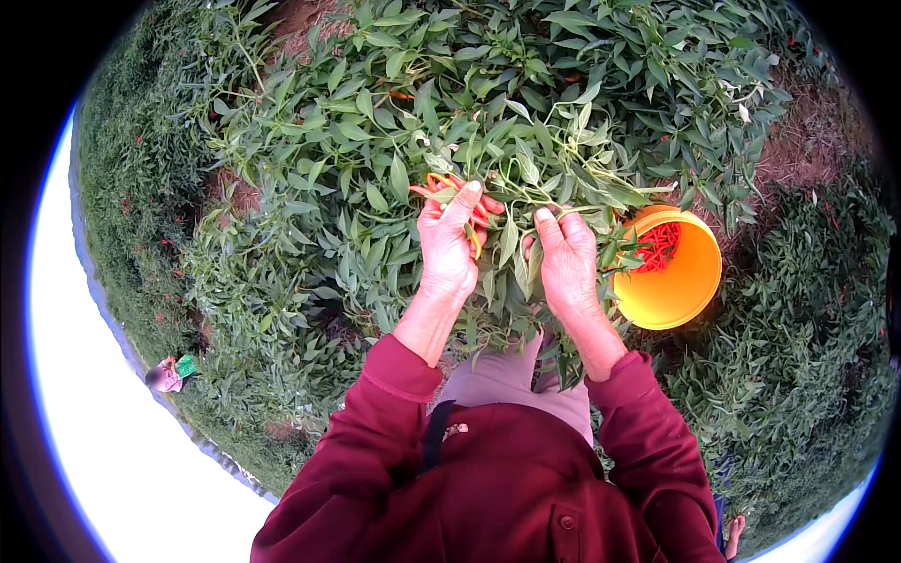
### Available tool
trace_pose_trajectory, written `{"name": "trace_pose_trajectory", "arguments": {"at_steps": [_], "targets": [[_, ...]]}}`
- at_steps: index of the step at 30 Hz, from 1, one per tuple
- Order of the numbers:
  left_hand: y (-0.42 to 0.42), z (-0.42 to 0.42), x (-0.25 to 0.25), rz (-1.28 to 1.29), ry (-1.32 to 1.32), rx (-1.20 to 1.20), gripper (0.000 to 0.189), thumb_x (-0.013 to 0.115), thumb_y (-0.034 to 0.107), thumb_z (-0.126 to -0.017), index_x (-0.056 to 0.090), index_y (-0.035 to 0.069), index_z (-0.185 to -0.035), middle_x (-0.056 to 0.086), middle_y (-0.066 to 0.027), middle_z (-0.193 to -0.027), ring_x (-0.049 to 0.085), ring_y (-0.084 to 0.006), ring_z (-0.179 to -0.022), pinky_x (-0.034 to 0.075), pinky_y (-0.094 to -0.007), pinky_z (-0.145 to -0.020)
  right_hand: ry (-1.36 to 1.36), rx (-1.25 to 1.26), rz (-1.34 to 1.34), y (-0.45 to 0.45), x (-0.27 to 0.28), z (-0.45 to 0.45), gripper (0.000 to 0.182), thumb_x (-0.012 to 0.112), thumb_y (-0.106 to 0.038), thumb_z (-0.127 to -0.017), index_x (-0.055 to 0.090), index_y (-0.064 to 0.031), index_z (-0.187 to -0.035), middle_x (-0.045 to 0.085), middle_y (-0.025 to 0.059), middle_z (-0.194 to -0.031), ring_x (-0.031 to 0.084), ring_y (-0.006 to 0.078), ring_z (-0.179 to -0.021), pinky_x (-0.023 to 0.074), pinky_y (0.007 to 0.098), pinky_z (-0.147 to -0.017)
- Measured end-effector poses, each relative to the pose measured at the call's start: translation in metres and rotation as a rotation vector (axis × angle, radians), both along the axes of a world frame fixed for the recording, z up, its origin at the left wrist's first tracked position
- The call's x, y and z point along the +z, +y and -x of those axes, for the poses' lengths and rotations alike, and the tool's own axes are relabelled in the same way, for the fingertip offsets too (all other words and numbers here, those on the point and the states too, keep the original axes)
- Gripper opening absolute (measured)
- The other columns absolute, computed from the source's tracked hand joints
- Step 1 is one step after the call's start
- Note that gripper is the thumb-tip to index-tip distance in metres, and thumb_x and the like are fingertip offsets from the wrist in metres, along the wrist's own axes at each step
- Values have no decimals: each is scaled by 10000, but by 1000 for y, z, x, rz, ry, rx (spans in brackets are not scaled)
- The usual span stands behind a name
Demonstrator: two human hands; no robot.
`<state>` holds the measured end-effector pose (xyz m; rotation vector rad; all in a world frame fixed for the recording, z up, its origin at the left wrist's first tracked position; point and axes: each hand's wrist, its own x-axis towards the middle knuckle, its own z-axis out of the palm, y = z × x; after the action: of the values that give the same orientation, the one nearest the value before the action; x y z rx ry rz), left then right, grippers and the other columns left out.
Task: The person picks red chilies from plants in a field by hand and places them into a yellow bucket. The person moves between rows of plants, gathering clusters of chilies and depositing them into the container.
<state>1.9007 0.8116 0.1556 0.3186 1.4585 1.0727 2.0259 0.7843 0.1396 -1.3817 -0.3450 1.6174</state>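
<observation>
My left hand (450, 239) is closed around a bunch of red and orange chili peppers (442, 184), their tips poking out above and below the fingers. Just to its right, my right hand (569, 257) pinches a green chili plant stem (584, 209) between thumb and fingers. Leaves from that branch hang between the two hands and partly hide the fingertips. A yellow-orange bucket (669, 295) stands to the right of my right hand, tilted in view, with many red chili peppers (658, 246) inside. Leaves overlap the bucket's left rim.
Dense chili plants (338, 162) surround me, with a few red peppers (401, 94) among the leaves. Bare reddish soil (795, 144) shows at the upper right. Another person (169, 375) with something green is far left; a person's arm (735, 536) shows at the lower right.
</observation>
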Motion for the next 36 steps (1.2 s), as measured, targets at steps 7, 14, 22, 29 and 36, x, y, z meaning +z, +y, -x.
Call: {"name": "trace_pose_trajectory", "arguments": {"at_steps": [7, 14, 22, 29, 36], "targets": [[-3, -9, -6, 10, 21, 100, 136, 660, 185, -834, 570, 96, -887, 608, -16, -685, 558, -84, -558, 354, -177, -421, -280, 22, 38, 3, -4, 3, 124, 492, -123, -934, 512, -10, -889, 500, 26, -681, 489, 121, -558, 418, 279, -505], [0, -20, -24, -156, 145, 83, 88, 628, 95, -857, 553, 60, -827, 554, 14, -661, 495, -52, -561, 387, -194, -524, -863, 125, -233, 11, -14, 2, 132, 465, -103, -929, 474, 29, -918, 518, 209, -657, 501, 367, -564, 399, 401, -528], [8, -27, -18, 18, 7, 19, 146, 676, 209, -822, 585, 112, -882, 572, 34, -719, 516, -43, -549, 360, -186, -388, -936, 64, -296, 33, -20, 1, 124, 451, -112, -930, 467, 11, -921, 552, 223, -692, 544, 418, -631, 421, 436, -560], [12, -32, -14, 109, -192, 122, 105, 671, 161, -820, 589, 102, -850, 576, 25, -739, 518, -68, -570, 426, -217, -487, -1034, 137, -188, 41, -38, 5, 176, 468, -119, -915, 432, 22, -815, 526, 231, -664, 527, 433, -629, 407, 457, -562], [14, -15, -31, 80, -78, 15, 169, 687, 217, -816, 584, 116, -904, 566, 37, -746, 503, -52, -565, 408, -201, -460, -1010, 158, -236, 42, -40, 5, 196, 468, -126, -919, 430, 29, -806, 518, 228, -652, 523, 421, -614, 407, 446, -556]]}}
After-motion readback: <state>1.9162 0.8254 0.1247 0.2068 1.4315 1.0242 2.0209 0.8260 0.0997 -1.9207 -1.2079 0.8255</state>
